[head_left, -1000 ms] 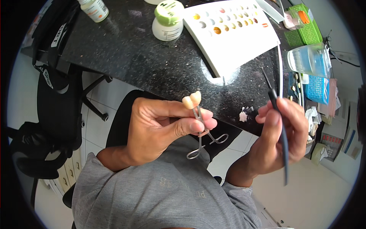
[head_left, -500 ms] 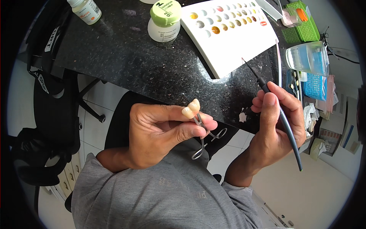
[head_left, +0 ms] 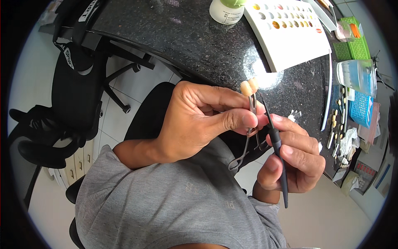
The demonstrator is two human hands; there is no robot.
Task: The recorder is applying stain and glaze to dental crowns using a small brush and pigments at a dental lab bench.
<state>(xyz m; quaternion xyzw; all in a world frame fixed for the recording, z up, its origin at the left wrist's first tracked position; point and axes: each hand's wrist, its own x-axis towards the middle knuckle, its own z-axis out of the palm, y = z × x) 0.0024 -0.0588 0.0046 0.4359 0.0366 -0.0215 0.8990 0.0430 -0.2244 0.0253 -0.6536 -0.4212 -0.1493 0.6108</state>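
My left hand (head_left: 186, 120) is closed around a slim metal forceps (head_left: 252, 104) with ring handles. Two joined tooth-coloured dental crowns (head_left: 247, 87) sit at the tips of the forceps, above my fingers. A thin dark brush (head_left: 283, 178) with a fine pointed tip is pinched in my right hand (head_left: 302, 155). Its tip points up, just right of the forceps and a little below the crowns. From this view I cannot tell whether the tip touches anything. My right fingertips are close to those of my left hand.
On the dark speckled table (head_left: 199, 45) lies a white palette (head_left: 298, 52) with rows of coloured wells. Beside it stands a jar (head_left: 226, 13) with a green lid. A clear cup (head_left: 352, 76), blue basket (head_left: 360, 110), green basket (head_left: 342, 50) and crumpled tissue (head_left: 350, 139) line the right side.
My right hand has brought the brush from beside the palette over to the forceps. The crowns are turned differently. The view has shifted, and the small bottle at the upper left is gone from it.
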